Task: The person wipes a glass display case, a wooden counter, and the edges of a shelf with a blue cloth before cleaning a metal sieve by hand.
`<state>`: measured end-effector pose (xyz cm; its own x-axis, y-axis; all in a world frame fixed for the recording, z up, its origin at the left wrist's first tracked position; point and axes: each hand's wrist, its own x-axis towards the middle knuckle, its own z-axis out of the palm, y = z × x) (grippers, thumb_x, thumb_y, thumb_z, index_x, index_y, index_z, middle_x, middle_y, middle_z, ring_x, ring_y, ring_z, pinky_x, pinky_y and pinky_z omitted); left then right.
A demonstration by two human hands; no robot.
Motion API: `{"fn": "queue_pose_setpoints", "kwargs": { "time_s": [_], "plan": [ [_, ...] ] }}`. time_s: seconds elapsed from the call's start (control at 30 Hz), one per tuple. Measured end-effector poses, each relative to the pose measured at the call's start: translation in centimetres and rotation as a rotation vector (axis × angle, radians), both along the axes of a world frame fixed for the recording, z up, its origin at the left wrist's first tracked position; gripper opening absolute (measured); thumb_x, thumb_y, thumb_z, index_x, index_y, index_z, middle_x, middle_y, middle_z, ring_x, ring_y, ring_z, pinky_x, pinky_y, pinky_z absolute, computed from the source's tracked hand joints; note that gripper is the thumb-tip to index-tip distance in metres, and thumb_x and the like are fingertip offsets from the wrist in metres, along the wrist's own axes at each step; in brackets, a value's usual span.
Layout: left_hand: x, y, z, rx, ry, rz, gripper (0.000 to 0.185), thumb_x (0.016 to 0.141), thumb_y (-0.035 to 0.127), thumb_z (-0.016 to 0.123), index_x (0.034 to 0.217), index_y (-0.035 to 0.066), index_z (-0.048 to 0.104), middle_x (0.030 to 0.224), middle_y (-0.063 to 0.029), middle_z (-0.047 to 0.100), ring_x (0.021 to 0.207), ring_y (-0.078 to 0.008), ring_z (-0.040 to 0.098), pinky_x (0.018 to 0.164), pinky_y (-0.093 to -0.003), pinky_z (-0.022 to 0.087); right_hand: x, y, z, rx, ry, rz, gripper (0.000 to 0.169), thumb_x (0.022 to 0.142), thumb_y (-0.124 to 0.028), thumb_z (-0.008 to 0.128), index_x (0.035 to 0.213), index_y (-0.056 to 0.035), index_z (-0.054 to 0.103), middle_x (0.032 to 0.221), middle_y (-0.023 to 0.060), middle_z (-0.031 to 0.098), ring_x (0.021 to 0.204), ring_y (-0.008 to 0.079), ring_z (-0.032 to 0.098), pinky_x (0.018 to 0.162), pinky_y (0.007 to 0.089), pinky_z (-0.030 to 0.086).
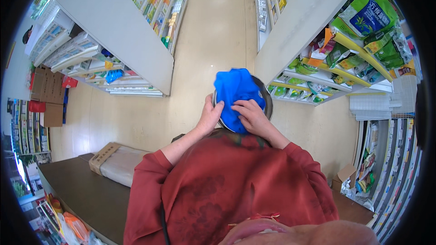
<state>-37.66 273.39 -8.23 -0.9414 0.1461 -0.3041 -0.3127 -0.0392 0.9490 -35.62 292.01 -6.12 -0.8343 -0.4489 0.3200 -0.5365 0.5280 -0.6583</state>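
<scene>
A round metal basin point(268, 99) is held close against my red top, with a bright blue cloth point(235, 85) bunched over it. On the left side my left hand point(210, 114) grips the basin's rim, its thumb pressed on the cloth's edge. My right hand point(251, 115) rests on the cloth, fingers bent into its folds near the middle. The cloth hides most of the basin's inside.
Shelf units with white end panels point(119, 23) flank an aisle point(221, 23). Green packets point(368, 10) fill the right shelves. A long wrapped package point(119, 163) lies on a dark counter point(81, 183) at left. Cardboard boxes point(51, 88) stand farther left; an opened carton point(344, 177) is at right.
</scene>
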Motion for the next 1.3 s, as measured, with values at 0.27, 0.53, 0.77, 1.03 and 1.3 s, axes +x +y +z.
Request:
{"fn": "queue_pose_setpoints", "kwargs": {
  "time_s": [0.27,0.53,0.77,1.03,1.3],
  "plan": [
    [0.4,1.0,-1.1,-0.026,0.106,0.090,0.057,0.094,0.032,0.047,0.130,-0.009,0.030,0.123,-0.0216,0.047,0.115,-0.0256,0.047,0.096,-0.0323,0.038,-2.7,-1.6,-0.8,-0.199,-0.002,0.198,0.023,0.070,0.003,0.055,0.090,-0.0065,0.064,0.098,0.0081,0.061,0.089,0.0285,0.053,0.082,0.0380,0.040],
    [0.2,0.7,-0.3,0.139,-0.081,0.151,0.050,0.093,0.023,0.053,0.129,-0.003,0.029,0.111,-0.0142,0.053,0.094,-0.0173,0.056,0.079,-0.0307,0.050,-6.9,-1.5,-1.4,0.387,0.261,-0.037,0.027,0.076,-0.009,0.055,0.101,-0.0140,0.063,0.121,0.0055,0.054,0.113,0.0305,0.046,0.095,0.0483,0.033],
    [-2.0,-2.4,-2.2,0.054,-0.036,0.163,0.057,0.088,0.024,0.058,0.126,-0.008,0.031,0.095,-0.0167,0.058,0.074,-0.0189,0.061,0.059,-0.0296,0.053,-5.5,-1.7,-1.1,0.311,-0.096,-0.084,0.030,0.078,-0.007,0.054,0.106,-0.0079,0.060,0.113,0.0118,0.054,0.100,0.0341,0.051,0.083,0.0386,0.043],
    [-5.2,-7.9,-1.3,-0.133,0.091,0.129,0.065,0.087,0.038,0.054,0.126,-0.008,0.031,0.111,-0.0288,0.054,0.104,-0.0352,0.056,0.090,-0.0380,0.043,-9.1,-10.5,0.6,-0.043,-0.043,0.257,0.019,0.073,0.002,0.058,0.092,-0.0006,0.059,0.098,0.0125,0.055,0.092,0.0317,0.051,0.080,0.0382,0.042],
    [-7.1,-14.0,-0.1,-0.068,0.044,0.180,0.061,0.087,0.034,0.055,0.124,-0.006,0.027,0.097,-0.0211,0.058,0.081,-0.0249,0.061,0.073,-0.0345,0.049,-16.4,-18.0,0.5,0.064,0.198,0.073,0.008,0.074,0.001,0.056,0.081,-0.0029,0.058,0.081,0.0112,0.052,0.078,0.0301,0.048,0.069,0.0376,0.041]
  ]
}}
